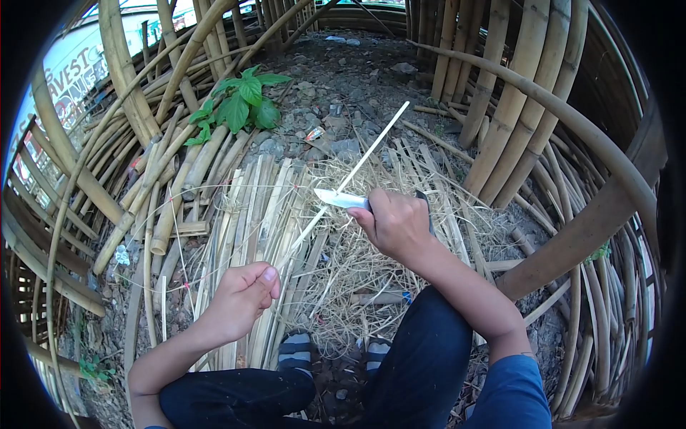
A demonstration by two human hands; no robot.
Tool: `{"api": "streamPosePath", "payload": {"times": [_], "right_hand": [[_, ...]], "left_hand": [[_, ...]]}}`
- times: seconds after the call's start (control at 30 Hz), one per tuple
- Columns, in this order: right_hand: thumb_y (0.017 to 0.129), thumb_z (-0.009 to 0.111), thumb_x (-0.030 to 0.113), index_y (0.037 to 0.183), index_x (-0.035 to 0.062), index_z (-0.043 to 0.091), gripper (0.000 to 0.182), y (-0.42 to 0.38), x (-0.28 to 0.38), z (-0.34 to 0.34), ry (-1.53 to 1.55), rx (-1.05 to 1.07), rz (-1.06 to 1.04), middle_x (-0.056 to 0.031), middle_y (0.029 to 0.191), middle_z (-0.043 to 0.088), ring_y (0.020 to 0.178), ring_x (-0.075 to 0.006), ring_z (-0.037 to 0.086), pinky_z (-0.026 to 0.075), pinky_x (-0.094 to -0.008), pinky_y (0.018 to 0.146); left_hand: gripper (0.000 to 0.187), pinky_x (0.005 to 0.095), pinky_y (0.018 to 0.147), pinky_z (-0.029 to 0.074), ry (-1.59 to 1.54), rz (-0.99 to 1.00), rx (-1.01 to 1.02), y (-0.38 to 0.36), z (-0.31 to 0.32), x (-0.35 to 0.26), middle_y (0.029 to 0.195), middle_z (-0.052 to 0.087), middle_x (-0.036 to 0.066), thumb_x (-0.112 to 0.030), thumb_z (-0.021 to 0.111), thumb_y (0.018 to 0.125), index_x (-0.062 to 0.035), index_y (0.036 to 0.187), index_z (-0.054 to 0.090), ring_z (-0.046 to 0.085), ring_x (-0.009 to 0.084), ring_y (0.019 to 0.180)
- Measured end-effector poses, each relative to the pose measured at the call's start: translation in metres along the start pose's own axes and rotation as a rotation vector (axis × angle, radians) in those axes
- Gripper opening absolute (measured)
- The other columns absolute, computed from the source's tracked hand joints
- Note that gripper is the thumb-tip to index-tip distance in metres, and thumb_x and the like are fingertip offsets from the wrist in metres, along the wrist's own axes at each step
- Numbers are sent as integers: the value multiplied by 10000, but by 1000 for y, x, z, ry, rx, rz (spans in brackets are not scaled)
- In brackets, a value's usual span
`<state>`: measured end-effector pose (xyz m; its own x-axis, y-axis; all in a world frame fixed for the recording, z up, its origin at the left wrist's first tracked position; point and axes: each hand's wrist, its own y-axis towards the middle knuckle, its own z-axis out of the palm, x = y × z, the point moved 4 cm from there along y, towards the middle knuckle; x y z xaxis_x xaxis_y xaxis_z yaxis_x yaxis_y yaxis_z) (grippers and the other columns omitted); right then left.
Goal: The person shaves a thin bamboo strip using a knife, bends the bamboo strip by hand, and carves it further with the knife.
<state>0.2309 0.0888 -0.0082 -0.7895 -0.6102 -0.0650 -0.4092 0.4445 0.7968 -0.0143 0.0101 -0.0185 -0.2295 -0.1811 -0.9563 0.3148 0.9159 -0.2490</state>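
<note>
My left hand [243, 299] is closed around the lower end of a thin, pale bamboo strip [375, 145], which slants up and away to the right. In my right hand [397, 223] is a knife [341, 199], its handle mostly hidden by my fingers. The knife's blade points left and lies across the strip around its middle. Below the blade, a pile of bamboo shavings [343, 286] covers the ground between my feet and the strip.
Split bamboo slats [246, 214] lie on the ground to the left. Bamboo poles [518, 107] stand at the right, with a thick curved pole [572, 121] arching near my right arm. A leafy green plant [243, 100] grows at upper left. Stony ground [343, 79] stretches ahead.
</note>
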Motion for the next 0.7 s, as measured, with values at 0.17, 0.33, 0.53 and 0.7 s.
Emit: {"api": "streamPosePath", "payload": {"times": [0.17, 0.33, 0.53, 0.7], "right_hand": [[942, 560, 379, 685, 65, 490, 412, -2, -3, 0, 1, 12, -21, -73, 493, 493, 398, -235, 519, 388, -347, 367], [937, 563, 390, 687, 73, 496, 410, -7, -18, 3, -56, 6, 41, -74, 494, 515, 389, -229, 526, 397, -348, 369], [934, 573, 378, 697, 73, 515, 390, -11, -33, -2, -115, 2, 122, -80, 497, 536, 382, -239, 532, 398, -348, 365], [947, 559, 352, 701, 73, 523, 374, -22, -54, -2, -145, 10, 178, -85, 489, 533, 385, -251, 535, 396, -361, 367]], "left_hand": [[343, 219, 493, 308, 32, -21, 10, -6, -4, 1, 598, 416, -32, -233, 409, 1034, -38, 790, 551, 345, 50, 533], [340, 222, 474, 302, -9, -51, 41, -11, -11, 7, 594, 419, -27, -231, 405, 1035, -34, 802, 554, 343, 52, 512], [340, 221, 451, 283, -22, -96, 69, -17, -15, 16, 585, 414, -28, -225, 399, 1037, -32, 800, 549, 331, 51, 490], [342, 222, 441, 264, 0, -138, 66, -25, -17, 22, 576, 399, -30, -222, 401, 1037, -27, 795, 543, 308, 47, 483]]}}
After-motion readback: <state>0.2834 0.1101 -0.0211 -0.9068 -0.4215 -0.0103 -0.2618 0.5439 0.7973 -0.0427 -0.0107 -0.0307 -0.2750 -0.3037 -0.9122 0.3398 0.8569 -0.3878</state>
